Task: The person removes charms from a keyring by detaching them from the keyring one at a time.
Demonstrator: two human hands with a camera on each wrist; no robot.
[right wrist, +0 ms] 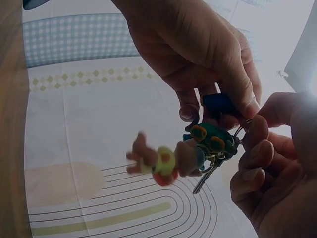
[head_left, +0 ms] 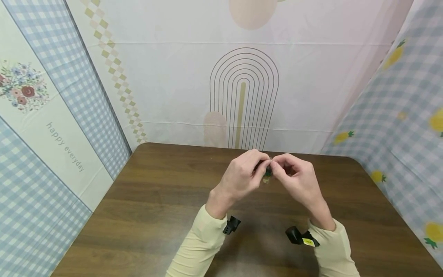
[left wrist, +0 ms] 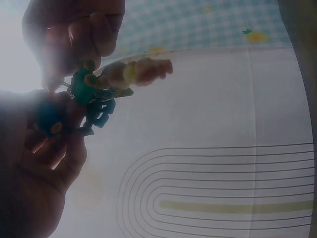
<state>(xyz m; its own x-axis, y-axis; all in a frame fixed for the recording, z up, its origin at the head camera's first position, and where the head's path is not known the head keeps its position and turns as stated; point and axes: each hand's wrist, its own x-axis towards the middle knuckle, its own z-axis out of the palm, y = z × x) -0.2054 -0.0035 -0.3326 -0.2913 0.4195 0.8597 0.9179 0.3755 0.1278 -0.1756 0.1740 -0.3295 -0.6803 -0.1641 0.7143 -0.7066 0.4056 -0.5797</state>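
Observation:
Both hands meet above the far part of the table, fingertips nearly together. A metal key ring (right wrist: 240, 130) is pinched between the thumb and fingers of my right hand (head_left: 298, 177). My left hand (head_left: 239, 173) pinches the ring's other side, and a dark blue piece (right wrist: 220, 102) lies within its fingers. From the ring hang a green charm (right wrist: 214, 138) with orange-rimmed bumps, a silver key (right wrist: 204, 179) and a blurred figure charm (right wrist: 166, 162) in brown and yellow. In the head view the fingers hide most of the bunch.
The brown wooden table (head_left: 155, 200) lies under both forearms. A white printed cloth (head_left: 166, 84) hangs behind it, with checked cloths (head_left: 398, 127) at the sides. Each wrist wears a small black camera (head_left: 232, 225).

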